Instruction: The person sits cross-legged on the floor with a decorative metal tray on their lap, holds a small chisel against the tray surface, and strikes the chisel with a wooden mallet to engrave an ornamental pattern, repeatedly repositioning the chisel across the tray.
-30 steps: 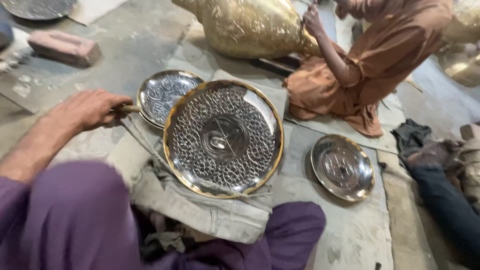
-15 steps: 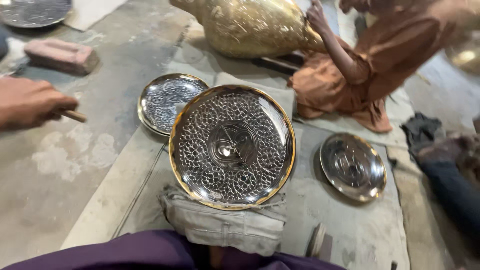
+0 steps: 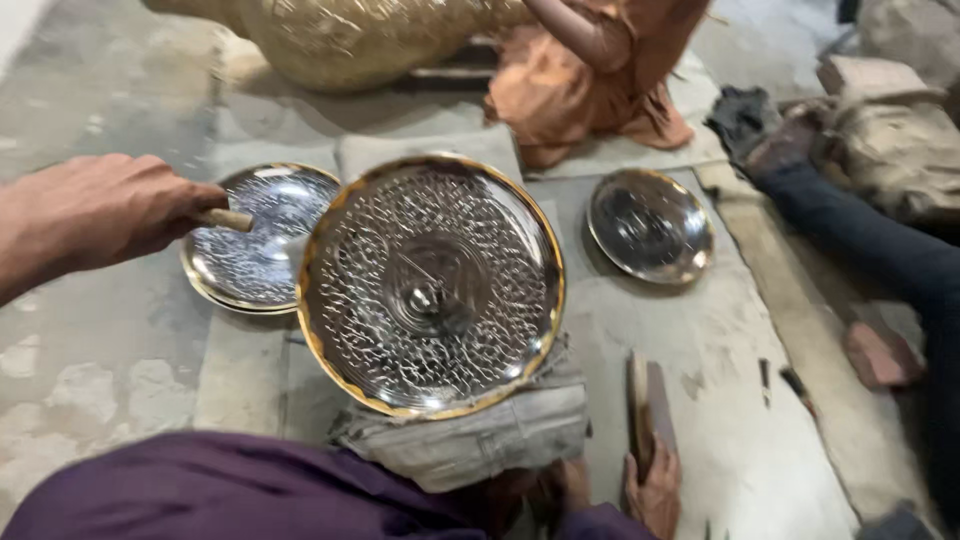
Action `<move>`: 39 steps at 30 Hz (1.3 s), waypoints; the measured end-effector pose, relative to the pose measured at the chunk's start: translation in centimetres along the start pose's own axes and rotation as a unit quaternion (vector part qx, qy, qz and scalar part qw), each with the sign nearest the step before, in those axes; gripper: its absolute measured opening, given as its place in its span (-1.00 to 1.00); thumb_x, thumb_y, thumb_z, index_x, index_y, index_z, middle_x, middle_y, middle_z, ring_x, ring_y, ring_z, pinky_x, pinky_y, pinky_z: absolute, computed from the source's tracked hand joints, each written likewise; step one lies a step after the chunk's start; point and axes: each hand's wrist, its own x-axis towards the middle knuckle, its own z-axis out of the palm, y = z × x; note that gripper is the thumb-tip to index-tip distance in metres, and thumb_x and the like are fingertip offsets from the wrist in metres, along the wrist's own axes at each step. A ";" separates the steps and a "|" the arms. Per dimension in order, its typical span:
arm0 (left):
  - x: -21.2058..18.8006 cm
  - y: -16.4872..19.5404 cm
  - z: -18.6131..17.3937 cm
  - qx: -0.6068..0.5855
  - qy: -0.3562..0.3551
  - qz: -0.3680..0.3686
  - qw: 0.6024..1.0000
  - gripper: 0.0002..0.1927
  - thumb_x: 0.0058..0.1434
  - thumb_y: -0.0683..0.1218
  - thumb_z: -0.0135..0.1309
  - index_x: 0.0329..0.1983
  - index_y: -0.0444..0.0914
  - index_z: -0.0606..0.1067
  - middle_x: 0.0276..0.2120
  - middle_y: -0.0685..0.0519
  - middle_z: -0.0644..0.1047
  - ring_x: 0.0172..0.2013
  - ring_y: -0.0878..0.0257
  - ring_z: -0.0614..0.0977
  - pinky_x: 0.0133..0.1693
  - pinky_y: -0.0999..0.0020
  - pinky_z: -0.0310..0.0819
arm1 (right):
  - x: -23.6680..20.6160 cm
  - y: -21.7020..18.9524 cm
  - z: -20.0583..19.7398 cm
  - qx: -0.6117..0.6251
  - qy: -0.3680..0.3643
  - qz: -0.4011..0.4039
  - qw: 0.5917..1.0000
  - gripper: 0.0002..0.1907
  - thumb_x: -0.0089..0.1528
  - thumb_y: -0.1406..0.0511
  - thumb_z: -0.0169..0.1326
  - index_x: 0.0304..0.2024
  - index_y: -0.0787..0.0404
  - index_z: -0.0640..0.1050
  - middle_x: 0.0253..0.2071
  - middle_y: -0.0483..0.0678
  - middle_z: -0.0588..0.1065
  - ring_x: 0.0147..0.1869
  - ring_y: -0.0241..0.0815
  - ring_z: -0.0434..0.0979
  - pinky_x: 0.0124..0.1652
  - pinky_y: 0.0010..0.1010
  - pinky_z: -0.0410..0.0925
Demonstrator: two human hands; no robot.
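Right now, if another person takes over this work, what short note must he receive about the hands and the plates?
Left hand: closed on a wooden handle, held over the small plate at left; the tool's head is not clear.
Right hand: not in view.
Big plate: gold rim, patterned face, tilted on a folded cloth pad in front of the knees.
Second small plate: flat on the floor at right, apart.
Done: big plate's face is covered with pattern.
Left: cannot tell.
A person in orange sits behind.

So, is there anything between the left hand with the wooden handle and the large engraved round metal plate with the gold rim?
Nothing visible stands between them. The left hand grips a wooden handle over the smaller engraved silver plate, which lies flat beside the large engraved gold-rimmed plate and partly behind its left edge.
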 end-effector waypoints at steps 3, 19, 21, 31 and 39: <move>-0.2 1.9 0.7 -0.027 -0.017 0.015 0.999 -0.71 0.39 0.11 -0.14 0.10 0.09 0.48 -0.23 0.04 0.66 -0.18 0.07 0.74 -0.12 0.09 0.69 | -0.5 0.8 -0.5 0.002 0.054 -0.026 0.998 -0.43 0.12 0.09 0.19 0.15 0.14 0.52 0.04 0.17 0.44 0.07 0.21 0.50 -0.03 -0.08 0.44; -7.4 17.5 19.9 -0.717 0.131 0.039 0.683 -0.82 0.18 -0.19 0.12 -0.16 -0.30 0.61 -0.45 0.00 0.69 -0.43 0.30 0.75 -0.29 0.36 0.69 | 5.7 -6.1 -4.0 0.216 -0.186 0.311 0.907 -0.60 0.31 0.29 0.09 0.20 0.25 0.55 0.06 0.19 0.52 0.01 0.07 0.40 -0.02 -0.21 0.35; -7.8 19.2 22.1 -0.745 0.100 0.000 0.659 -0.81 0.21 -0.16 0.10 -0.19 -0.32 0.64 -0.48 0.00 0.71 -0.47 0.33 0.73 -0.32 0.37 0.65 | 4.9 -7.2 -3.8 0.193 -0.183 0.315 0.911 -0.60 0.32 0.30 0.08 0.21 0.26 0.54 0.07 0.18 0.52 0.04 0.05 0.41 0.00 -0.23 0.35; -5.6 22.8 19.0 -0.740 0.072 -0.086 0.664 -0.71 0.25 0.00 0.15 -0.31 -0.35 0.61 -0.63 -0.01 0.64 -0.53 0.34 0.65 -0.37 0.37 0.55 | 5.3 -4.2 -4.8 0.266 -0.107 0.284 0.915 -0.58 0.33 0.35 0.02 0.25 0.31 0.46 0.14 0.12 0.52 0.19 -0.03 0.47 0.14 -0.30 0.35; -5.3 21.7 16.0 -0.700 0.124 -0.178 0.681 -0.67 0.24 0.07 0.11 -0.22 -0.30 0.62 -0.67 -0.01 0.60 -0.61 0.29 0.60 -0.44 0.31 0.49 | 10.9 -4.7 -7.0 0.468 -0.111 0.090 0.872 -0.58 0.33 0.37 -0.02 0.25 0.33 0.44 0.17 0.08 0.54 0.28 -0.07 0.52 0.24 -0.34 0.36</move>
